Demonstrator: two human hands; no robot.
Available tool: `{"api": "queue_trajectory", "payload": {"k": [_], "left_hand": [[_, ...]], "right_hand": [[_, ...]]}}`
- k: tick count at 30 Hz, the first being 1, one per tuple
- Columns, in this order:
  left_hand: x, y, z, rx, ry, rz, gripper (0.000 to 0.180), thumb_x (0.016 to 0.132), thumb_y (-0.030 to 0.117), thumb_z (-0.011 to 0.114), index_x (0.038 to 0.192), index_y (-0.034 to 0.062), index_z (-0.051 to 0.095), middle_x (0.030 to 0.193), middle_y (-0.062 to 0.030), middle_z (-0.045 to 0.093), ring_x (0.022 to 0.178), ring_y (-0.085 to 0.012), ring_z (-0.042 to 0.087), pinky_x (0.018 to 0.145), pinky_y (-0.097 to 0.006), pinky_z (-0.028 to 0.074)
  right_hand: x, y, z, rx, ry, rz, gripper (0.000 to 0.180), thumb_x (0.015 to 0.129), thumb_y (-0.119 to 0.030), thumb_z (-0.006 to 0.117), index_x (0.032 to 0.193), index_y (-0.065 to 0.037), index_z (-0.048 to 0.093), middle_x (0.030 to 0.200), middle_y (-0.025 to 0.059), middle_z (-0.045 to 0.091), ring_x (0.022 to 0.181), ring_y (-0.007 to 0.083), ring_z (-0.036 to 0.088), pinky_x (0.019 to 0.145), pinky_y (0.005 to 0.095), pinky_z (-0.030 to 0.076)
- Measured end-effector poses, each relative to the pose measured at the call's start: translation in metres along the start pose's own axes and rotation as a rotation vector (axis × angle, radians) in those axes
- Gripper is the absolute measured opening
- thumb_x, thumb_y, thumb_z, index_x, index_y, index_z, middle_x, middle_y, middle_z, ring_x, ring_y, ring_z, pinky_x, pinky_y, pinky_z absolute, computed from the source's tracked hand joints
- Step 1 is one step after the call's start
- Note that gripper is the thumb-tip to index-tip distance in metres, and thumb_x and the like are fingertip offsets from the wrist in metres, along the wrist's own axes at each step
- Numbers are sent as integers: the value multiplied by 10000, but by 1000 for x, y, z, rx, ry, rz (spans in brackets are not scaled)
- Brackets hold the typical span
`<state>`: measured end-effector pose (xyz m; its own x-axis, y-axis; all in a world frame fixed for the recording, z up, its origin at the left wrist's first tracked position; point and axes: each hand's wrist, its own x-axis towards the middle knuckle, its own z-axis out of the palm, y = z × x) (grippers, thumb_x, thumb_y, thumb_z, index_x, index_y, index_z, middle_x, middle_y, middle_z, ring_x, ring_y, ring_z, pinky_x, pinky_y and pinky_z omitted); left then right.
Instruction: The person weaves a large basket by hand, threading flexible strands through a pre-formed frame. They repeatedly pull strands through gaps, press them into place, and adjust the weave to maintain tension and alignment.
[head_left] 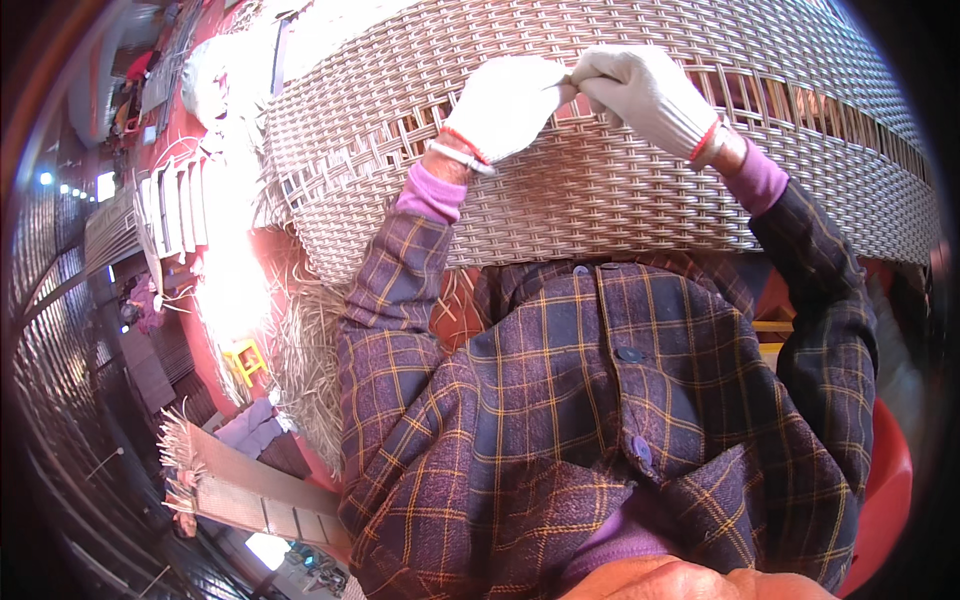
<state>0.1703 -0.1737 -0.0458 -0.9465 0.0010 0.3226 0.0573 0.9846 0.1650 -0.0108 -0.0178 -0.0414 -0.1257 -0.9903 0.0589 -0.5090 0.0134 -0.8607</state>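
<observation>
A large grey-brown woven wicker panel (620,215) spreads out in front of me. Across it runs a band of looser weave with open gaps (770,100). Over that band my left hand (505,108), in a white knitted glove with a red cuff edge, has its fingers pinched together. My right hand (645,95), gloved the same way, is closed with its fingers curled. The fingertips of both hands meet at one spot above the gaps. Whatever lies between them is too small and hidden to make out. A white band (460,157) circles my left wrist.
Loose strands (310,350) hang and pile at the panel's left side. Farther left are a yellow stool (245,362) and another woven piece with frayed ends (250,500). A red chair (885,460) shows at the lower right. Other people are at the far left.
</observation>
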Motion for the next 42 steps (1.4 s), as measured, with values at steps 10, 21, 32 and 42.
{"api": "queue_trajectory", "payload": {"k": [10, 21, 32, 42], "left_hand": [[2, 18, -15, 43, 265, 135, 243, 977, 254, 723, 1124, 68, 776, 991, -84, 744, 829, -260, 741, 723, -370, 604], [-26, 28, 21, 366, 40, -220, 110, 901, 197, 669, 951, 119, 729, 846, -77, 698, 757, -276, 710, 654, -424, 558], [-30, 31, 41, -16, 248, -320, 93, 926, 155, 745, 923, 62, 746, 846, -131, 726, 808, -332, 735, 706, -431, 595], [-24, 54, 28, -376, 590, -507, 145, 1003, 96, 748, 1123, 36, 801, 1021, -110, 801, 838, -181, 760, 749, -319, 618]], "right_hand": [[-38, -15, -22, -154, 202, 2, 317, 1115, -229, 581, 1319, -31, 722, 889, 53, 734, 681, 97, 661, 620, 264, 546], [0, 13, 9, -155, -134, 132, 307, 1079, -168, 562, 1304, -19, 709, 816, 133, 754, 685, 211, 755, 609, 351, 605], [50, 6, -1, -171, -485, 272, 242, 979, -242, 706, 907, -23, 779, 596, 31, 660, 464, 109, 594, 478, 306, 500], [-10, 22, -53, -157, -84, 14, 271, 1099, -275, 629, 1040, -46, 761, 690, -41, 613, 533, 16, 542, 439, 199, 427]]}}
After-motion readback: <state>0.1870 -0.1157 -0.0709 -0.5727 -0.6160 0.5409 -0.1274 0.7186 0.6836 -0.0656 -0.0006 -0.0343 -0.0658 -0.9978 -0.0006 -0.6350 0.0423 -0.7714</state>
